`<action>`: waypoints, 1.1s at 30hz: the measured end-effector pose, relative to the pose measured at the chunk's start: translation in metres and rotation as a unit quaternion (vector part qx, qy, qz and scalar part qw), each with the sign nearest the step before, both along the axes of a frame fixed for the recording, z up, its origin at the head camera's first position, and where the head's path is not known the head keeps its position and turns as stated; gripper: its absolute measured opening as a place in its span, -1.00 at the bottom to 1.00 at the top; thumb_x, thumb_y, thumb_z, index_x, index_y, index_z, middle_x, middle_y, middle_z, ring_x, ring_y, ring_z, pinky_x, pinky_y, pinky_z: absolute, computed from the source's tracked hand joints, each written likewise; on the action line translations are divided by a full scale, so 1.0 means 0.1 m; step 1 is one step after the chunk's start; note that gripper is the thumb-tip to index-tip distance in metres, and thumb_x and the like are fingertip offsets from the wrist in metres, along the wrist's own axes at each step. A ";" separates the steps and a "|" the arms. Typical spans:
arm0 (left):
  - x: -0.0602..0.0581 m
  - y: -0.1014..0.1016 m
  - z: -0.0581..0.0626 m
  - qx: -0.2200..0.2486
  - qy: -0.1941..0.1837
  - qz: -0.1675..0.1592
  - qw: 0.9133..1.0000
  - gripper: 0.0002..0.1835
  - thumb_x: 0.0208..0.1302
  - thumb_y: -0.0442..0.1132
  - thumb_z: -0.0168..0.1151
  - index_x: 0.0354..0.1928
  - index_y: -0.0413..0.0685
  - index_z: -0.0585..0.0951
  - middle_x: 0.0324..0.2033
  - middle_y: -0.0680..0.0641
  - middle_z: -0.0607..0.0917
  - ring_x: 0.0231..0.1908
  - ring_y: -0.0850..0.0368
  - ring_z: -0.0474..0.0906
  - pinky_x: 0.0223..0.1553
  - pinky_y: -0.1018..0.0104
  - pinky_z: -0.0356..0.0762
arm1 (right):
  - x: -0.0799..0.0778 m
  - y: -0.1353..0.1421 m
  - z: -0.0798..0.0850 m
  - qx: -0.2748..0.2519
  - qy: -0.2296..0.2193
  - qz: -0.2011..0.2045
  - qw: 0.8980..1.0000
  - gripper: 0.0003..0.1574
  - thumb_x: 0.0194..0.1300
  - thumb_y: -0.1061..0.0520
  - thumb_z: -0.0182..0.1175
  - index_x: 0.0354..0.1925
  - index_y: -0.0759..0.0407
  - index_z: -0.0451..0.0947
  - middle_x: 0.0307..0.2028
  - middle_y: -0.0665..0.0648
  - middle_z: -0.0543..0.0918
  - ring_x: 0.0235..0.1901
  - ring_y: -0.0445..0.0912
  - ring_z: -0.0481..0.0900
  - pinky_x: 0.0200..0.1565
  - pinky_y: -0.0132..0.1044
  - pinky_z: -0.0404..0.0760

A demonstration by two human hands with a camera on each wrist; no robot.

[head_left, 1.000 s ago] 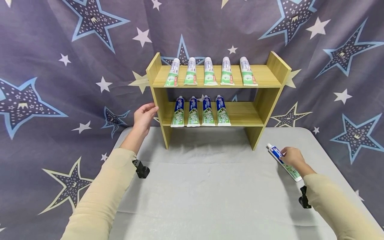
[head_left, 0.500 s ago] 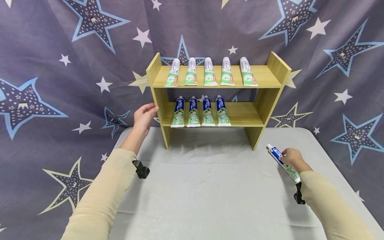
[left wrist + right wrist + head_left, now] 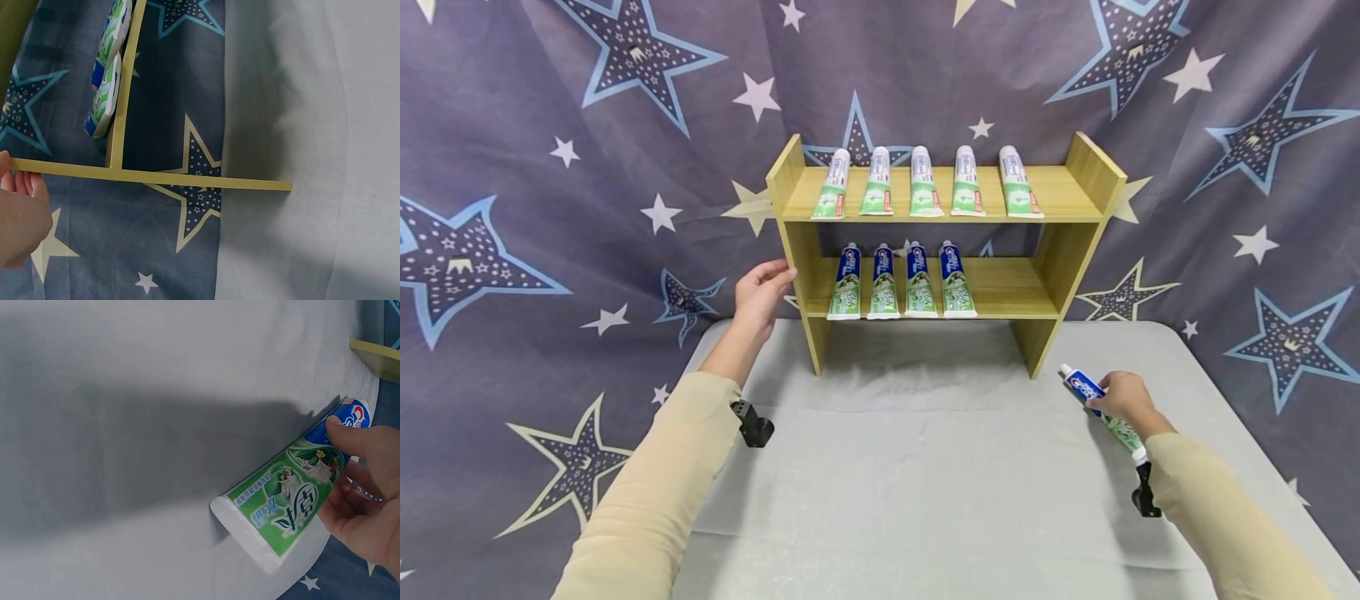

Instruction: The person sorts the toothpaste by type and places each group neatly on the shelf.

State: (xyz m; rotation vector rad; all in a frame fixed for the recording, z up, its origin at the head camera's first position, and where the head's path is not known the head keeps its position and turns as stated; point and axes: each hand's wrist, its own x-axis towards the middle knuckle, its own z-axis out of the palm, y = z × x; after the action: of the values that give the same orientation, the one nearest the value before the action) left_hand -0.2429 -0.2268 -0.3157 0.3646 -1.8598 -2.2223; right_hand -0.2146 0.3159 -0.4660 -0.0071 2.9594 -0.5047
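My right hand grips a blue, white and green toothpaste tube at the right of the table. In the right wrist view the thumb lies across the blue part of the tube, the fingers are beneath, and the flat white end points away from the hand. My left hand pinches the front edge of the left side panel of a two-tier wooden shelf. Several blue-and-green toothpaste tubes lie in a row on the lower tier. White-and-green toothpaste tubes line the upper tier.
The shelf stands at the back of a table with a light grey cloth. Behind it hangs a dark curtain printed with stars. Bare wood shows on the lower tier, right of its tubes.
My right hand has shifted slightly left with the toothpaste tube, and the forearm has swung left too. The left hand stays at the shelf's side.
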 end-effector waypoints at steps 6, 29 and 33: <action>0.00 0.00 0.00 0.001 0.001 0.001 1.000 -0.86 0.23 -0.39 0.25 -0.32 0.03 0.54 -0.40 0.13 0.57 -0.30 0.34 0.55 0.35 0.18 0.41 | 0.01 -0.05 -0.09 0.007 0.027 0.022 0.999 -0.38 -0.03 0.06 0.41 -0.15 0.54 0.52 -0.32 0.41 0.66 -0.28 0.21 0.57 -0.13 0.09 0.58; 0.00 0.01 -0.02 0.003 0.002 0.003 1.000 -0.86 0.22 -0.41 0.25 -0.31 0.01 0.54 -0.39 0.11 0.57 -0.20 0.31 0.59 0.29 0.28 0.47 | 0.09 -0.13 -0.10 0.000 0.016 0.011 1.000 -0.35 0.08 0.06 0.32 -0.07 0.60 0.45 -0.23 0.48 0.64 -0.27 0.24 0.60 -0.15 0.10 0.60; 0.00 0.00 -0.01 0.004 0.002 0.001 1.000 -0.86 0.23 -0.40 0.24 -0.33 0.02 0.54 -0.40 0.12 0.58 -0.24 0.32 0.58 0.30 0.27 0.46 | 0.10 -0.15 -0.08 0.003 0.018 0.003 1.000 -0.36 0.08 0.05 0.32 -0.08 0.58 0.47 -0.24 0.47 0.65 -0.28 0.23 0.60 -0.19 0.09 0.61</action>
State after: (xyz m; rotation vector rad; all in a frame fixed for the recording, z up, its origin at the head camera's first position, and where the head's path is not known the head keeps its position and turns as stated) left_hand -0.2428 -0.2267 -0.3167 0.3626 -1.8482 -2.2270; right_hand -0.2042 0.3009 -0.4739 -0.0253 2.9953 -0.5014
